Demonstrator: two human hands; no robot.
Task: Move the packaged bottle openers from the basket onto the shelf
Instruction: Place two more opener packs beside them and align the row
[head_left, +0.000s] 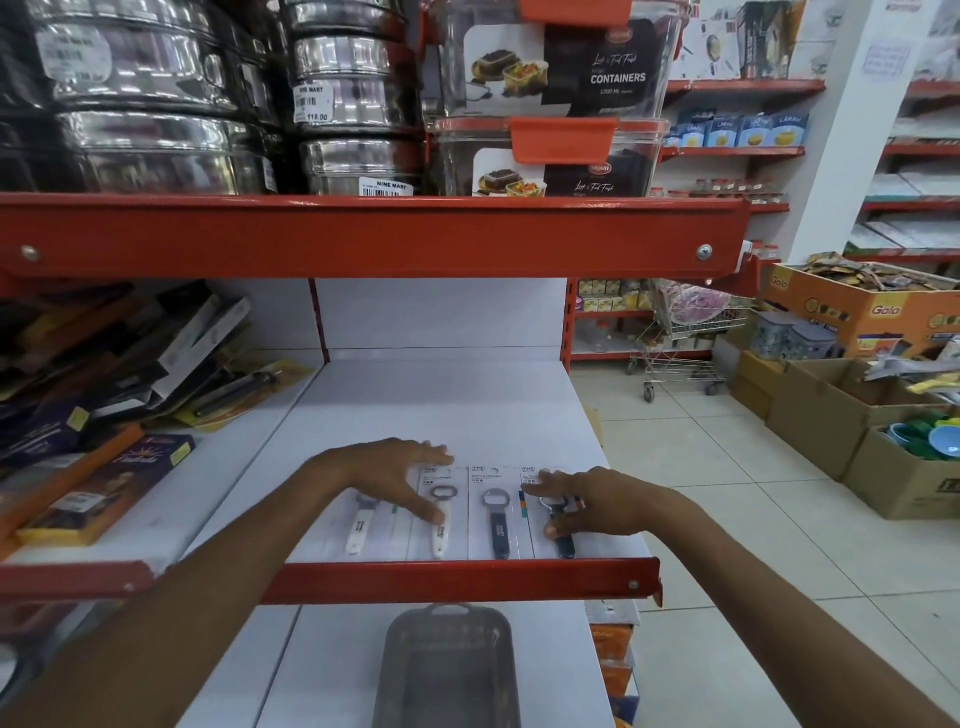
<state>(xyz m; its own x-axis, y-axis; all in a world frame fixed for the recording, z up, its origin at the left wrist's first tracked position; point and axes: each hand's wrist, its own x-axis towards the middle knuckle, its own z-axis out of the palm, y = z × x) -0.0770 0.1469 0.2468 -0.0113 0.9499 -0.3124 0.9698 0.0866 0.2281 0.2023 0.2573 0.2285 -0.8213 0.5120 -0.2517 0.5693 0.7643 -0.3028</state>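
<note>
White shelf (441, 415) lies bare behind four front-edge bottle openers (496, 519); both hands spread open.

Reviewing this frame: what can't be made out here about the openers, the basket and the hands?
All in the head view:
- Basket: near end cut off by the bottom edge, so emptiness is unconfirmed.
- Leftmost opener card: top hidden under the left hand.
- Rightmost card: mostly covered by the right hand.
- Card print: too small to read.
</note>
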